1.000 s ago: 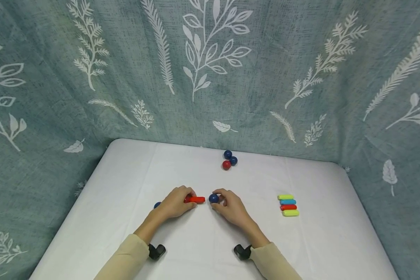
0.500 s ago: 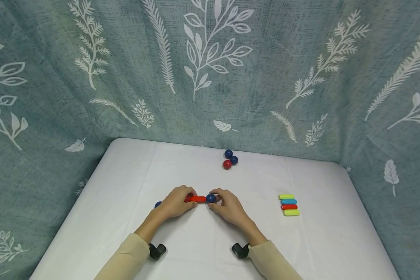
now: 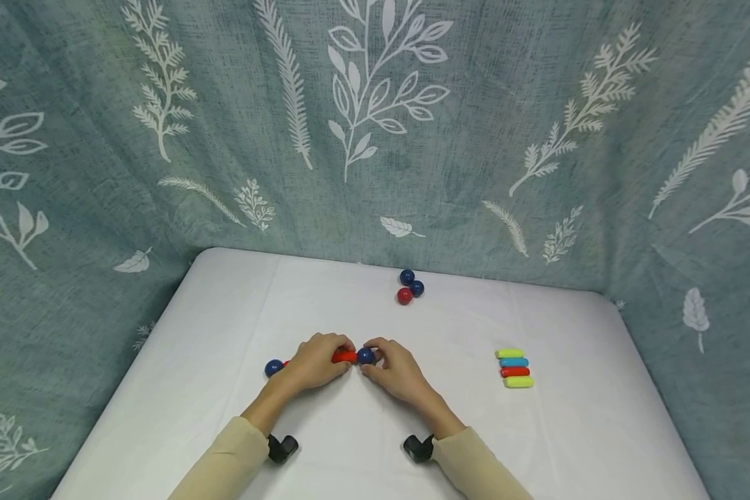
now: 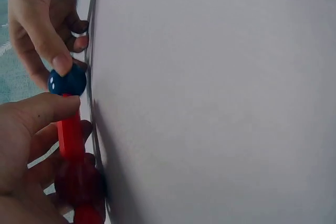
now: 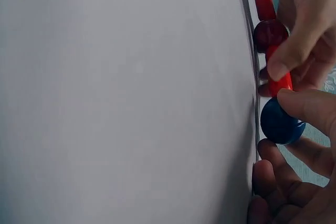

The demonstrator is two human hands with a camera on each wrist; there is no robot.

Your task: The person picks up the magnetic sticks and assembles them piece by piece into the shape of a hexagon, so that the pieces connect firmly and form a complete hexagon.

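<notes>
A row of balls and red rods runs left to right on the table; in the right wrist view a dark red ball [image 5: 269,34] joins two rods. My left hand [image 3: 315,361] pinches the right-hand red rod [image 3: 345,357] between thumb and fingers. At that rod's right end sits a blue ball [image 3: 365,355], held by my right hand [image 3: 401,370] with thumb and fingertips. The other red rod [image 5: 264,2] leads to a second blue ball [image 3: 273,368] at the row's left end. From the head camera, my left hand hides the row's middle.
Two blue balls [image 3: 407,277] and a red ball [image 3: 404,296] cluster near the far edge of the white table [image 3: 325,292]. On the right lie several short rods side by side: yellow-green [image 3: 519,382], red [image 3: 515,372] and blue [image 3: 514,362]. A patterned curtain [image 3: 225,125] hangs behind.
My right hand has moved left with its blue ball, which was apart from the red rod and now meets its end. The row has slid left through my left hand, uncovering more of its left-end ball.
</notes>
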